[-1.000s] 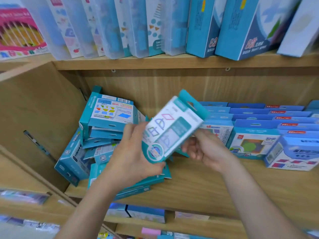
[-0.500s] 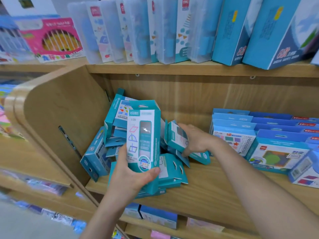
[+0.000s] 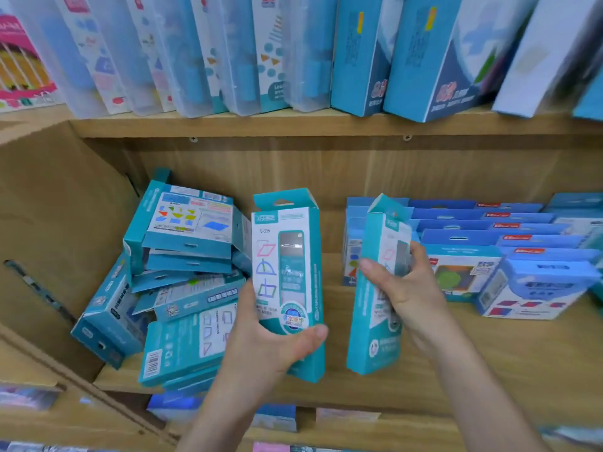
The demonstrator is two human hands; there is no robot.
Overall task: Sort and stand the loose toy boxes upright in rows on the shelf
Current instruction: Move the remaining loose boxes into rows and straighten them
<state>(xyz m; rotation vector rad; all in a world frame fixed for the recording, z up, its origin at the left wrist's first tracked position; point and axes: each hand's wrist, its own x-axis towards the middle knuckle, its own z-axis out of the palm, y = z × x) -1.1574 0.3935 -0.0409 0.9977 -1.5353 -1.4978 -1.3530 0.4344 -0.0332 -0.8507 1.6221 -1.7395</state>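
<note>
Pulling a second teal box (image 3: pixel 368 321) from the heap (image 3: pixel 182 243), right hand (image 3: pixel 408 295) grips it; left hand (image 3: pixel 264 337) grips the first teal box (image 3: pixel 287 256). Both stand upright, row-ready.

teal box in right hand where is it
Head view, right of centre: teal box upright in right hand, between the left hand's box and blue boxes.

Bright, even light; soft motion blur throughout, wide-angle bending at edges.
</note>
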